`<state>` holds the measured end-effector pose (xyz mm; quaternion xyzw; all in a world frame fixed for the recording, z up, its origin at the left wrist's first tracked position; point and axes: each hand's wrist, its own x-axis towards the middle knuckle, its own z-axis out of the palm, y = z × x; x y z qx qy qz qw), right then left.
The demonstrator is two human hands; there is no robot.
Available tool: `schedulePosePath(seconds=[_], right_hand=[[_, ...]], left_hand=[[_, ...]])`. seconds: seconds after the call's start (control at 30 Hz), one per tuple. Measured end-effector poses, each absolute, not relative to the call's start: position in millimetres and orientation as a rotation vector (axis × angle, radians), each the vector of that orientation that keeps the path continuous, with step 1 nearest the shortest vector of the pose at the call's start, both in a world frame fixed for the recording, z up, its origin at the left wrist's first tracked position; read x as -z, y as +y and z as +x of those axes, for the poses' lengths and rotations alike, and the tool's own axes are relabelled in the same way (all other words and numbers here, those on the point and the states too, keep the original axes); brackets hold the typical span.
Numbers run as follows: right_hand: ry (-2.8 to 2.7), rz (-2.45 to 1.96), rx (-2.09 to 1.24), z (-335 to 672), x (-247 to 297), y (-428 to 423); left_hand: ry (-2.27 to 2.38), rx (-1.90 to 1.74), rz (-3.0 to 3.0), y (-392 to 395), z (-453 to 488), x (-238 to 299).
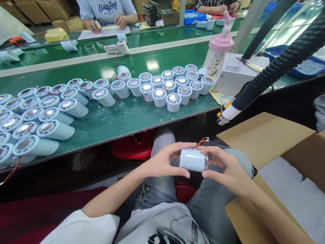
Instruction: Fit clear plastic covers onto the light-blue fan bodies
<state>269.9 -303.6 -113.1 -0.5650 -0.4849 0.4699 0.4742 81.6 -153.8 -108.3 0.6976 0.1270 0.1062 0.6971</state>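
Above my lap, a light-blue cylindrical housing lies on its side between my two hands. Its right end looks clear, and red, yellow and dark wires with a white connector stick up behind it. My left hand wraps the left end, with the thumb along the lower front. Around the right end are the fingers and thumb of my right hand. On the green bench ahead stand many similar light-blue housings with round silvery centres, several trailing thin red and black wires. More of them lean in rows at the left.
An open cardboard box with white lining stands at my right. A black flexible hose with a white nozzle hangs over the bench's right end, near a grey-white box and a pink-lidded cup. Two people work across the bench.
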Motion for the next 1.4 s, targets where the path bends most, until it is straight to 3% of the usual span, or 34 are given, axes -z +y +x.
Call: schedulePosePath(seconds=[1.4], right_hand=[[-0.325, -1.268, -1.816, 250.4, 110.0, -294.8]], left_hand=[[0.131, -0.234, 1.683, -155.9, 78.9, 108.2]])
